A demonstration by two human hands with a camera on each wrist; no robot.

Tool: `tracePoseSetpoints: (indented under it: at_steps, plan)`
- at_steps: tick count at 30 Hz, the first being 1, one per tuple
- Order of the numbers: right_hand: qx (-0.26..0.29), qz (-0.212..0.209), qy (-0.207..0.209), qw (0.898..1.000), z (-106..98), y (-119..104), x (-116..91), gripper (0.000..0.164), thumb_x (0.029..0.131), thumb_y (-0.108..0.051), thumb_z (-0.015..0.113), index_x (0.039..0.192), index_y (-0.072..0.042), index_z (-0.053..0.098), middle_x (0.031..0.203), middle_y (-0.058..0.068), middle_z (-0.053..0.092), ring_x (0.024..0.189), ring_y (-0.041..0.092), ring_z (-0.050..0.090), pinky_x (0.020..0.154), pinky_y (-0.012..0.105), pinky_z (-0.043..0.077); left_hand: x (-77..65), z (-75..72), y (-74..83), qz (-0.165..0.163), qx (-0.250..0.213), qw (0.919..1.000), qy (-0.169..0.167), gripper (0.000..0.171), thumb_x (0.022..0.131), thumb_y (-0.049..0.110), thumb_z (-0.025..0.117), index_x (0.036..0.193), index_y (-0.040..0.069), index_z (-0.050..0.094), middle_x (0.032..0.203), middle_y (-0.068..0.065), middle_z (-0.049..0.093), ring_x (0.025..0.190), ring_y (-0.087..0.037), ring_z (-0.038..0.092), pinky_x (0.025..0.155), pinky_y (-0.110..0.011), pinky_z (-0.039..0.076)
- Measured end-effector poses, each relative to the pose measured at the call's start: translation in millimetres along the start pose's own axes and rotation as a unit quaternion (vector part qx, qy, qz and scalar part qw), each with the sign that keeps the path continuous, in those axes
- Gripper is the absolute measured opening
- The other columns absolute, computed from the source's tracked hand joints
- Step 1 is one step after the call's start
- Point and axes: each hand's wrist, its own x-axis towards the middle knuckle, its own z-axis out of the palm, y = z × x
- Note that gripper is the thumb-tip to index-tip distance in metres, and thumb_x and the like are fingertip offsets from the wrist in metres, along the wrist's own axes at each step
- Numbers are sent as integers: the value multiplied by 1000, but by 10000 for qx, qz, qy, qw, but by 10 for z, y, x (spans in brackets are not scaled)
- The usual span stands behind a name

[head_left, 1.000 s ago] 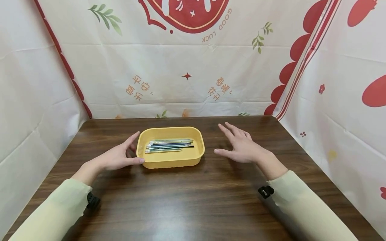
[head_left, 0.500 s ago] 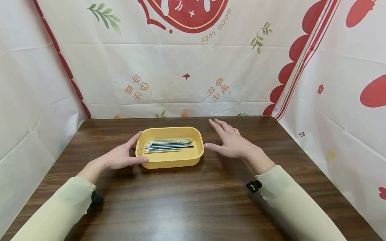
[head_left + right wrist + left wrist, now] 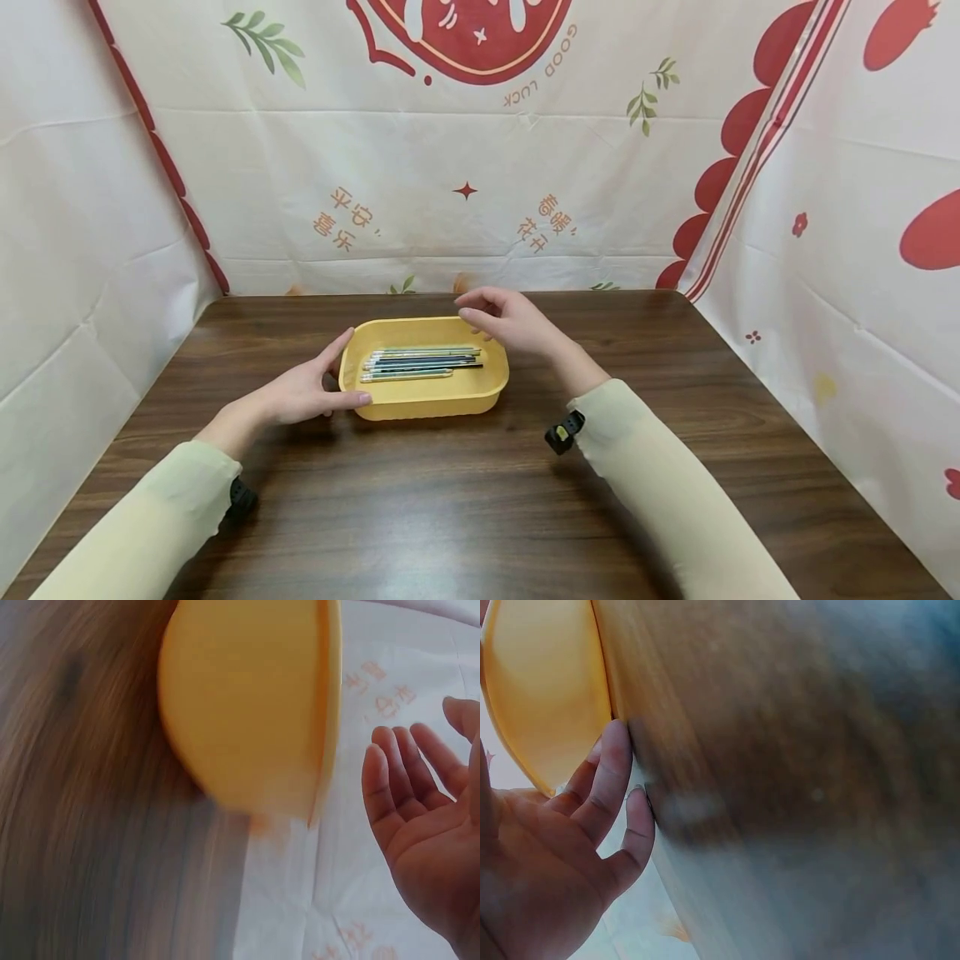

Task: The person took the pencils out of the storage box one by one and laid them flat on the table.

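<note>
- Pencils (image 3: pixel 423 361) lie side by side in a yellow tray (image 3: pixel 435 408), their lengths running left to right; most look blue or green, and we see them grouped toward its left and middle.
- We find the tray standing on a dark wood-grain table (image 3: pixel 420 508), nearer its far edge.
- Our left hand (image 3: pixel 302 392) holds the tray's left end, thumb over the near rim and the other fingers along the outer wall.
- Our right hand (image 3: pixel 510 321) hovers over the tray's far right corner, fingers loosely bent, holding nothing; in the right wrist view we see its palm apart from the yellow wall.
- Pale green sleeves (image 3: pixel 682 475) cover our forearms, with a black band (image 3: pixel 564 432) at each wrist.
- Behind the table we have a white cloth (image 3: pixel 450 150) printed with red shapes and green leaves.
</note>
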Motion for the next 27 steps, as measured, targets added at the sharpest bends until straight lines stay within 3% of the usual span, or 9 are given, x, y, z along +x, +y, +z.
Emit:
tracePoseSetpoints:
  at_steps: [6,10,14,20,27]
  plan:
    - [215,-123,-442,9987,202,-99,211,35,113,-29,65,138,-7,72,118,24,72,107,41,71,93,63,60,9,-4,1,-81,91,9999,43,128,91,67,82,178,31,-5,131,-18,63,95,-21,68,82,-36,57]
    - [73,-45,-694,9976,314,-108,317,34,111,-30,67,137,-8,73,122,25,72,103,33,72,87,54,62,10,-17,7,-86,100,9999,17,128,91,67,82,178,30,-5,131,-18,63,96,-22,68,83,-36,56]
    - [-112,30,-945,9955,416,-91,392,34,109,-30,70,136,-9,74,121,18,75,101,28,71,82,41,63,11,-23,8,-67,23,10000,-13,128,91,65,82,178,29,-5,129,-18,63,94,-22,68,81,-36,58]
    - [-375,99,-1222,9917,542,-53,436,30,107,-25,74,132,-10,77,116,4,77,93,20,68,74,31,59,6,-23,13,-80,19,9999,-63,128,92,66,82,178,29,-5,131,-18,63,94,-22,69,82,-36,58]
    - [-837,-182,-1381,9867,627,1,470,21,103,-17,77,123,-12,81,111,2,77,101,12,68,92,25,55,10,-15,2,-69,8,10000,-58,128,92,65,82,178,31,-5,132,-18,63,93,-21,69,81,-36,58]
